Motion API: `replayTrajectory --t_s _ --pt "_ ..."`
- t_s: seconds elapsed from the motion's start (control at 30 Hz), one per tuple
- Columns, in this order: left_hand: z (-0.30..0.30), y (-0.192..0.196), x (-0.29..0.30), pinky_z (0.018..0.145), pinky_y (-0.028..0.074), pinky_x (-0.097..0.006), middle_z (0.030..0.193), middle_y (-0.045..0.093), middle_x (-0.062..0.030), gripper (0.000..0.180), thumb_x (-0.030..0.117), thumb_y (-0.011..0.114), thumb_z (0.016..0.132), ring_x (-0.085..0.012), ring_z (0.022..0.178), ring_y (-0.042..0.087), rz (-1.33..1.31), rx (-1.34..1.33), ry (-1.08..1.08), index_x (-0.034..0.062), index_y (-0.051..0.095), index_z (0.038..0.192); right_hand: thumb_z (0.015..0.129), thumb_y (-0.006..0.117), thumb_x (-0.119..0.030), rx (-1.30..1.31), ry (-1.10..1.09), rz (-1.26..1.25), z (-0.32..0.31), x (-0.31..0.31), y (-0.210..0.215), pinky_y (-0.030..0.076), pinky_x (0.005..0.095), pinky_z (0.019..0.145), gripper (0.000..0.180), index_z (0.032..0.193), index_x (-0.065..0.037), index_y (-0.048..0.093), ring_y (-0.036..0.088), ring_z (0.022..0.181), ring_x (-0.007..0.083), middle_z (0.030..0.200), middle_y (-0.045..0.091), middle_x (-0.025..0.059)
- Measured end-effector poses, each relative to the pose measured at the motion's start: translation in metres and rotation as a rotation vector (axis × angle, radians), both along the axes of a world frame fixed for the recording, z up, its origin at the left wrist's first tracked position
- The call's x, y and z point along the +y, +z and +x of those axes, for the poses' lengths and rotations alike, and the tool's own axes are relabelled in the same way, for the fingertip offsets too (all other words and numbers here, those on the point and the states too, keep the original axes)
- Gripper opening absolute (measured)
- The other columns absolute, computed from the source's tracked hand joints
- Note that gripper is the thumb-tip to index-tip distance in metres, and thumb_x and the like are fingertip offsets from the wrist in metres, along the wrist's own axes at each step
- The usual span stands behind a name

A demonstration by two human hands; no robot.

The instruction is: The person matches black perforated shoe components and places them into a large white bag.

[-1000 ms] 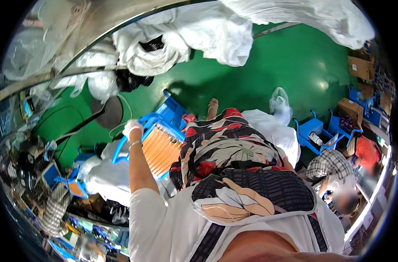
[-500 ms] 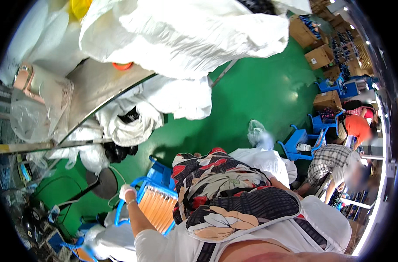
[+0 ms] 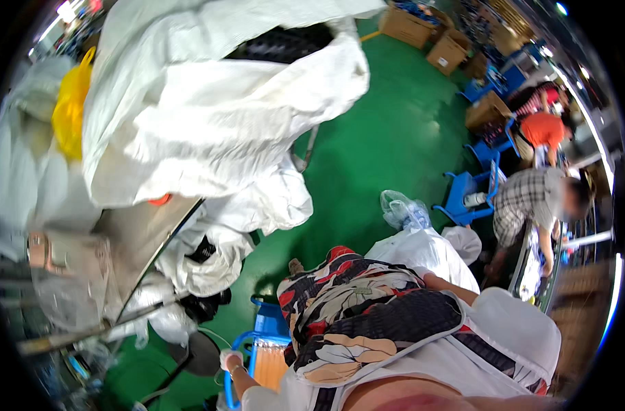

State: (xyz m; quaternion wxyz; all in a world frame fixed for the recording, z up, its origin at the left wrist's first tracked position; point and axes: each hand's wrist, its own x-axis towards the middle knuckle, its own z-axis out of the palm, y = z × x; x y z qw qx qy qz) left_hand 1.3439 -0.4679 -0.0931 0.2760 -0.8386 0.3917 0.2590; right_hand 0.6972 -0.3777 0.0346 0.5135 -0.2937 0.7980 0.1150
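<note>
My left hand (image 3: 230,359) is out to the left, closed at the tube of a blue-framed chair (image 3: 268,363) with orange-tan slats. Its fingers are small and blurred in the picture. A white sleeve covers my upper arm. My right forearm (image 3: 453,288) reaches down beside a floral apron (image 3: 367,308) in black, red and cream, which hides the hand. Just beyond that forearm is a full white sack (image 3: 425,253), and a clear plastic bag (image 3: 403,209) lies behind it.
Large white sacks (image 3: 237,130) cover a metal-topped table (image 3: 144,240) at the left, with a yellow bag (image 3: 71,113) and pink-lidded container (image 3: 66,257) there. At the right, a person in checks (image 3: 528,195) bends by a blue trolley (image 3: 469,192). Cardboard boxes (image 3: 449,51) stand farther back.
My view has shifted, so the table and sacks sit lower and show more of the yellow bag. My left hand stays beside the chair. At the right, the person in checks has shifted slightly.
</note>
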Motion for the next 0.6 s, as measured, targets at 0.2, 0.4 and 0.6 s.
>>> replayTrajectory --t_s 0.2,0.4,0.6 --pt "0.055 -0.080 0.053 0.079 0.054 -0.042 0.108 0.069 -0.0121 0.026 0.028 0.059 0.083 -0.0305 0.098 0.067 -0.026 -0.003 -0.201 0.0092 0.071 0.097 0.083 0.059 -0.034 -0.024 -0.093 -0.135 0.009 -0.029 0.001 0.047 0.0405 0.081 0.040 0.106 -0.003 0.069 0.064 0.093 0.0305 0.104 0.069 0.0160" --pt "0.010 -0.082 0.012 0.085 0.051 -0.038 0.114 0.067 -0.0125 0.029 0.027 0.057 0.087 -0.0279 0.103 0.064 0.029 0.172 -0.262 0.0070 0.066 0.107 0.091 0.046 -0.036 -0.048 0.192 -0.097 -0.013 -0.059 -0.029 0.045 0.0389 0.092 0.044 0.116 -0.007 0.066 0.061 0.105 0.0326 0.114 0.067 0.0159" --pt "-0.018 -0.057 -0.023 0.090 0.048 -0.034 0.119 0.064 -0.0128 0.033 0.026 0.055 0.091 -0.0252 0.109 0.062 -0.007 0.372 -0.255 0.0049 0.061 0.116 0.091 0.043 -0.035 0.091 0.091 -0.537 0.007 -0.157 0.062 0.047 0.0403 0.091 0.040 0.115 -0.011 0.064 0.062 0.104 0.0337 0.112 0.066 0.0160"
